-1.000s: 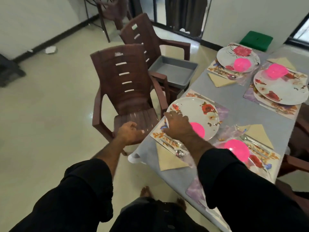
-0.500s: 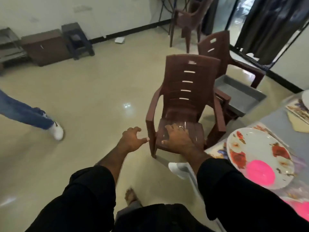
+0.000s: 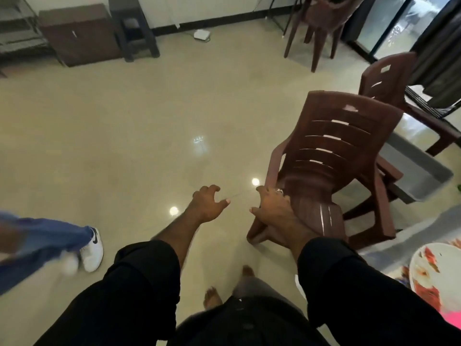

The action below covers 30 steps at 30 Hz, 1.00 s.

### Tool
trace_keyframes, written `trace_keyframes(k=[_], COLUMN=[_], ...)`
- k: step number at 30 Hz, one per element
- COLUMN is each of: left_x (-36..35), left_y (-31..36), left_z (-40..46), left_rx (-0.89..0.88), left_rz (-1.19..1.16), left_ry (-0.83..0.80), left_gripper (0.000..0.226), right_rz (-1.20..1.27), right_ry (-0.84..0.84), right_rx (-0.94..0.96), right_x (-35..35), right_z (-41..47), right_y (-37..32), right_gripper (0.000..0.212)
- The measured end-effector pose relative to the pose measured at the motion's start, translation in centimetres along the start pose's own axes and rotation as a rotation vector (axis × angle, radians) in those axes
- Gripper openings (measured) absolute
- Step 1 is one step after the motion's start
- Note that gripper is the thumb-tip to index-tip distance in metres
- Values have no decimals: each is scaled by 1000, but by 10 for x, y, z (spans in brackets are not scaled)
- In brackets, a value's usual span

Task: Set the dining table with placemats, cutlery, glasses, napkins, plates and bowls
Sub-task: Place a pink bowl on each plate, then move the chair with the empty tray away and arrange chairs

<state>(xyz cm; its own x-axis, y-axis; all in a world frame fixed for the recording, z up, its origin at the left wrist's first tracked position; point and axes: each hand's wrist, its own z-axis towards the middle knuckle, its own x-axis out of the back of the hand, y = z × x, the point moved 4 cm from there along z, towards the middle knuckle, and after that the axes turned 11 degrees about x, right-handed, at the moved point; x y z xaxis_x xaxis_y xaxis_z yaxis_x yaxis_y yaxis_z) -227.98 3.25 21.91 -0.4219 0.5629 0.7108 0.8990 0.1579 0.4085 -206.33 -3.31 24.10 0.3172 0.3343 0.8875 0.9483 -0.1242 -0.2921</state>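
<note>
**Inspector:** State both hands.

**Assistant:** The left hand (image 3: 208,206), at frame centre, is loosely curled with fingers apart and has hold of nothing. The right hand (image 3: 273,212), just beside it, is spread palm down over the front of the brown chair's (image 3: 331,166) seat; contact cannot be confirmed. It holds nothing either.

**Inspector:** Task items?

**Assistant:** Only the floral plate (image 3: 434,275) at the lower right edge, with a pink bowl (image 3: 451,322) just below it. The table is mostly out of frame.

**Inspector:** Why that posture?

**Assistant:** My judgement: the person faces away from the table, arms out for balance, perhaps to fetch more. A second person's shoe (image 3: 93,249) shows at lower left.
</note>
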Motion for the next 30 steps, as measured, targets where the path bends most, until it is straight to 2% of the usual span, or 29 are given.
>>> trace_keyframes(k=[9,15,20,24,30], left_x=[53,120,173,206,209], left_y=[44,96,167,244,386], left_z=[145,242,334,426,515], left_rx=[16,51,-37,-162,-421], left_rz=[88,50,85,159,380], left_ry=[-72,-52,-55,-62,-203], left_gripper=[71,70,70,70,71], right_rz=[-12,-83,-93,-144,-162], right_ry=[31,65,167,207,339], right_rx=[-7,-3,-65,-198,-645], right_x=[26,99,169,207,260], right_z=[161,274,368,428,432], right_y=[28,54,83,124,208], right_gripper=[75,71,67,65,58])
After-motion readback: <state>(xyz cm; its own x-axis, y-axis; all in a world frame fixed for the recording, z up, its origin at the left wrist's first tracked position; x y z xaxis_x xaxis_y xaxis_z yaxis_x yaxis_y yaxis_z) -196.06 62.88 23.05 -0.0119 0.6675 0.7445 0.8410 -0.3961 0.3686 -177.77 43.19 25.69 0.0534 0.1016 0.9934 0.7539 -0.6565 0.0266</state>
